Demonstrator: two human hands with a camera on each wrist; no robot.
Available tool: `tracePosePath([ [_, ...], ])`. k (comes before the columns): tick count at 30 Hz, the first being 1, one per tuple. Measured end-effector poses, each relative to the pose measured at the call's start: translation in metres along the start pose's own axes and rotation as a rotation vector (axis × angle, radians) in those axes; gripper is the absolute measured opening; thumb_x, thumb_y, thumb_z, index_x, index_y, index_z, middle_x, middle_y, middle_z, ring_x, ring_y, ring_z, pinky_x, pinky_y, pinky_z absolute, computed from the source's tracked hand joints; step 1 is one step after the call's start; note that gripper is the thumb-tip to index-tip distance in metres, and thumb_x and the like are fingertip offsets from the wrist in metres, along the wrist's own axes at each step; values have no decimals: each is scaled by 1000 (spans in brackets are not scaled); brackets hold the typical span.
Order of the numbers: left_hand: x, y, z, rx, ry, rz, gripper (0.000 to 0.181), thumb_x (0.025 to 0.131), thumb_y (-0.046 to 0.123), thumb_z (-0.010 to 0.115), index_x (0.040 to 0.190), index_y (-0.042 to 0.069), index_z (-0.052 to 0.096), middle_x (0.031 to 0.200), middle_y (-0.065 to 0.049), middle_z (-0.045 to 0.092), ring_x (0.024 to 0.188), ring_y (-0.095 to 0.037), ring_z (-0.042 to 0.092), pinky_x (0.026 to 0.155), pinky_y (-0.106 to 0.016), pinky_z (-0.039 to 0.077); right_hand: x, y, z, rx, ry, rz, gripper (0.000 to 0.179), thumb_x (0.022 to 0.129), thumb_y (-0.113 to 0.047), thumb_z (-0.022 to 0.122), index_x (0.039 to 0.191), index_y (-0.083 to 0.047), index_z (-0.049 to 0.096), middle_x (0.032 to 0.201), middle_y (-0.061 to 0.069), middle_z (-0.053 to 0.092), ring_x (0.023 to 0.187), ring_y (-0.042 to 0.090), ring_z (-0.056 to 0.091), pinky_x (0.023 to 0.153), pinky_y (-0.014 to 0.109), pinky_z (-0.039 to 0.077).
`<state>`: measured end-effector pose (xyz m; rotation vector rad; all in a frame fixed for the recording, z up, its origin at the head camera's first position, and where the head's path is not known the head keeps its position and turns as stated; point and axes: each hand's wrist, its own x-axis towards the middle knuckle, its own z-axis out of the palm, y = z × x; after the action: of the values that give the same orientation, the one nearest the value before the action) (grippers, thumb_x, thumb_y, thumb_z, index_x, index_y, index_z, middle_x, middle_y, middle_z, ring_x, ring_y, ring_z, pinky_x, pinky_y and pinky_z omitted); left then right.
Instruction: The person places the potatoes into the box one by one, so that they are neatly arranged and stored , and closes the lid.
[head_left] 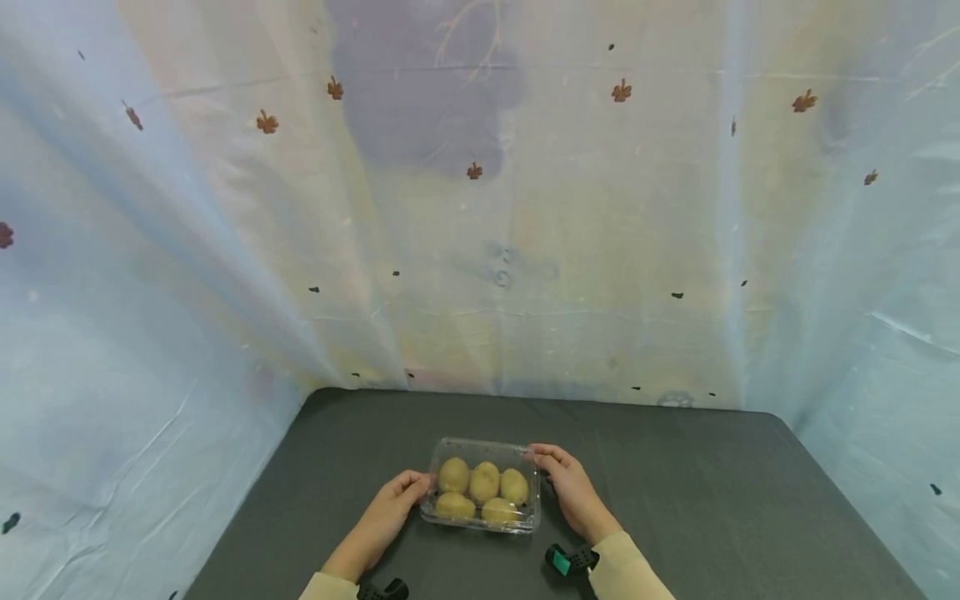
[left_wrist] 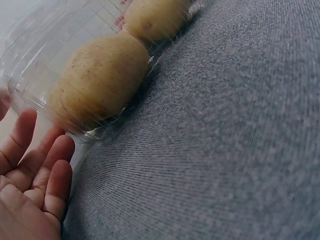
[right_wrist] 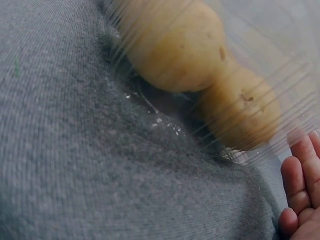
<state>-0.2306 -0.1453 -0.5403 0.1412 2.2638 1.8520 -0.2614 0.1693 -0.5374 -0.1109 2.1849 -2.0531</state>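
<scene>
A clear plastic container (head_left: 483, 527) with a lid sits on the dark grey table, with several yellow potatoes (head_left: 484, 482) inside. At its left side my left hand (head_left: 388, 510) holds the edge between thumb and fingers. My right hand (head_left: 573, 492) grips the upper right corner, its fingertips over the rim. In the left wrist view, the lower fingers (left_wrist: 59, 187) are loosely bent beside the ribbed plastic wall, close to one potato (left_wrist: 102, 77). The right wrist view shows fingers (right_wrist: 296, 182) at the container's end, near two potatoes (right_wrist: 242, 110).
The grey table (head_left: 712, 492) extends to both sides of the container and behind it. A pale curtain (head_left: 555, 233) printed with leaves hangs round the back and sides. Black bands (head_left: 572, 560) are on both wrists, below the light sleeves (head_left: 628, 567).
</scene>
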Motion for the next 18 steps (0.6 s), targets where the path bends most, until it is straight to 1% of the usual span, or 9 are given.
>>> tracePosePath([
  [3, 0, 0, 0, -2, -3, 4, 42, 99, 45, 50, 108, 5, 60, 108, -5, 57, 105, -19, 49, 88, -37, 40, -1, -1, 1, -6, 5, -1, 43, 102, -32, 49, 134, -3, 53, 130, 11, 58, 123, 31, 47, 99, 53, 35],
  [8, 1, -4, -2, -15, -28, 10, 42, 100, 44, 49, 107, 5, 59, 108, -7, 57, 110, -21, 49, 90, -41, 39, 0, 0, 1, -6, 1, 3, 40, 103, -27, 47, 134, -2, 52, 131, 12, 58, 121, 32, 47, 98, 53, 35],
  [11, 2, -6, -3, -19, -41, 14, 42, 99, 44, 50, 107, 4, 59, 119, -8, 57, 120, -26, 47, 94, -44, 38, 1, 1, 1, -6, -9, -1, 38, 104, -23, 44, 134, 1, 51, 131, 14, 57, 121, 36, 46, 97, 53, 35],
  [14, 3, -7, -3, -7, -43, 19, 42, 98, 45, 51, 104, 4, 60, 131, -10, 55, 129, -32, 42, 99, -49, 38, 1, 2, 1, -7, -11, -9, 37, 105, -22, 44, 134, 1, 51, 131, 15, 57, 121, 37, 47, 97, 53, 36],
  [18, 4, -6, -3, 18, -49, 25, 43, 98, 47, 51, 99, 4, 58, 135, -12, 53, 133, -37, 38, 103, -55, 35, 0, 2, 2, -11, 10, -7, 38, 104, -28, 47, 133, -4, 54, 131, 11, 58, 120, 32, 49, 98, 52, 36],
])
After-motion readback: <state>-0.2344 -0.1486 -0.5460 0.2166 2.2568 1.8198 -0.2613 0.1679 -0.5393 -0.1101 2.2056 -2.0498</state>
